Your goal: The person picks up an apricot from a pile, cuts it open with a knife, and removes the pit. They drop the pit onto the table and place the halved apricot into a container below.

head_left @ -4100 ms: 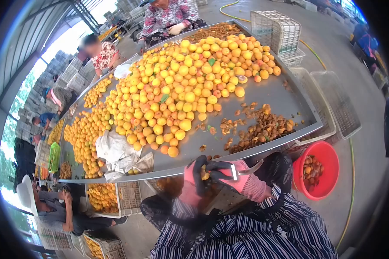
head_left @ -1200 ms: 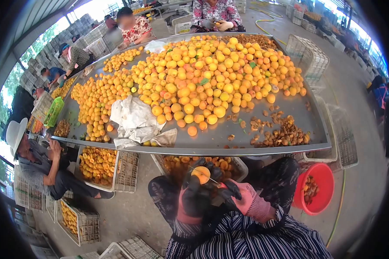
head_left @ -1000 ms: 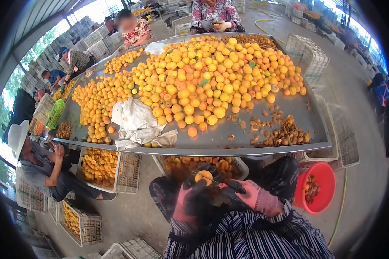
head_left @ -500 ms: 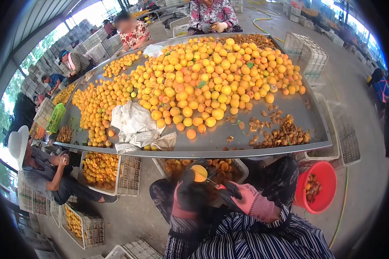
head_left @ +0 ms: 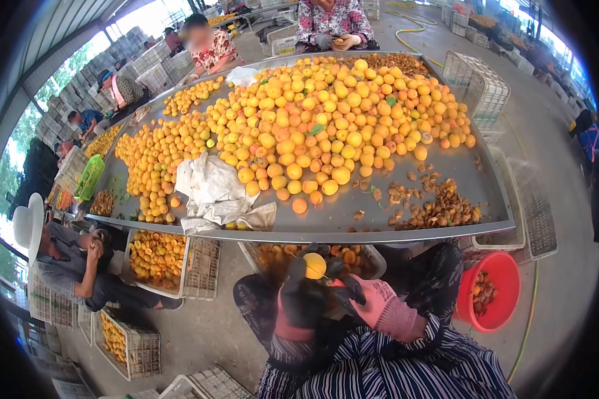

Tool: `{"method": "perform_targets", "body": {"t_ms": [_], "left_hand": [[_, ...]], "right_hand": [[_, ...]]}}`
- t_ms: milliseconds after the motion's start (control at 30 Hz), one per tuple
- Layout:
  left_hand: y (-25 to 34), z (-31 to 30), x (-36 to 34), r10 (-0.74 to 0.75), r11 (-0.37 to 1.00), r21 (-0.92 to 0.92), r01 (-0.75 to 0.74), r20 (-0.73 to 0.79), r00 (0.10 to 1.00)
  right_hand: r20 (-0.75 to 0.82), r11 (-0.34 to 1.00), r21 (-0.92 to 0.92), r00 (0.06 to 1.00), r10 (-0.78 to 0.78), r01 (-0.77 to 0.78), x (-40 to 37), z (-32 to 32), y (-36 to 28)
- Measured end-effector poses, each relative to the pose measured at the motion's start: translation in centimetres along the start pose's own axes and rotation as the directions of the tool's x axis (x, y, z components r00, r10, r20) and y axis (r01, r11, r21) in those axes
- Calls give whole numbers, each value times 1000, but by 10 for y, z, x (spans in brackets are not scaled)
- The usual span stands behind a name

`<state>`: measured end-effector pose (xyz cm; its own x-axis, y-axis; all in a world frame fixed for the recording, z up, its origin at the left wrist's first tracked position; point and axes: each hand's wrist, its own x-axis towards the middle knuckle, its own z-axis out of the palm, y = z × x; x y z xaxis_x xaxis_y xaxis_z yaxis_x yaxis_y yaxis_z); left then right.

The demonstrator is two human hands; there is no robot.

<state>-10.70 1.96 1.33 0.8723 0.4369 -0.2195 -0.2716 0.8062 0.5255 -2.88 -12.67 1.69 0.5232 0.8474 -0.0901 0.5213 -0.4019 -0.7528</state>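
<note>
My left hand, in a dark-coated glove, holds a yellow-orange apricot upright above the lap. Close on its right, my right hand, in a pink glove with dark fingers, grips a small tool with a red handle. The tool's thin tip points toward the fruit; whether it touches the fruit cannot be made out. Just beyond both hands, a crate of opened apricots sits under the table edge. On the metal table lies a large heap of whole apricots.
A white cloth and a pile of pits lie on the table. A red bucket stands at the right. Crates of halved apricots are at the left, near a person in a white hat. Other people sit around the table.
My left hand and the apricot have shifted slightly right, closer to my right hand. The person across the table now has a fruit between the hands.
</note>
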Motion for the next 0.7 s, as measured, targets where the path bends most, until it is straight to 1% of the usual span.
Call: {"method": "perform_targets", "body": {"t_ms": [33,100,133,167,200,233,267,300,333,367,400,433,467,500,567,600,633,667,700], "left_hand": [[2,1,3,1,1000,-1,-1,0,1000],[6,-1,11,76,976,-188,-107,-167,983],[4,-7,11,79,976,-189,-111,-167,983],[1,-16,12,84,981,-175,-81,10,996],[1,-18,11,80,987,-153,-52,183,980],[-1,-13,6,8,997,-74,-5,32,999],[-1,-13,5,5,997,-72,-3,31,1000],[-3,-13,5,2,995,-102,-1,13,1000],[-2,-11,6,1,991,-132,-2,-3,1000],[2,-4,3,-30,983,-182,30,6,1000],[2,0,0,-30,983,-182,31,8,1000],[2,3,-2,44,998,46,-46,34,998],[1,4,-4,113,955,268,-129,74,991],[-2,1,-5,113,954,271,-128,72,991],[-10,-11,0,81,994,68,-82,5,997],[-8,-18,3,82,994,69,-83,10,997],[-3,-26,5,3,997,-82,0,38,999],[-1,-30,4,-72,969,-230,88,75,995],[-1,-23,5,8,989,-147,-5,20,1000]], "right_hand": [[5,1000,-18,1000,20,-20,-1,0,-1],[11,999,-32,999,35,-35,-3,0,-6],[57,998,-40,998,41,-38,-4,-2,-8],[101,998,-50,994,46,-41,-4,-4,-9],[101,998,-49,994,45,-40,-4,-3,-9],[54,997,-67,997,52,-48,-3,-1,-8],[5,995,-85,998,59,-59,-3,0,-8],[4,994,-85,998,62,-61,-3,0,-7],[2,998,-37,999,45,-45,-1,-1,-6],[0,1000,12,1000,29,-29,0,-2,-5],[-2,1000,11,1000,29,-29,1,0,-1],[-71,998,58,997,-28,32,1,5,5],[-137,990,101,987,-82,96,1,8,9],[-136,990,105,987,-82,96,0,11,9],[9,999,27,1000,22,-22,1,14,6],[4,999,25,1000,20,-20,1,10,0],[93,998,-14,993,70,-69,-2,1,-9],[182,992,-58,976,123,-114,-4,-3,-14],[183,992,-58,975,123,-114,-4,-3,-13]]}}
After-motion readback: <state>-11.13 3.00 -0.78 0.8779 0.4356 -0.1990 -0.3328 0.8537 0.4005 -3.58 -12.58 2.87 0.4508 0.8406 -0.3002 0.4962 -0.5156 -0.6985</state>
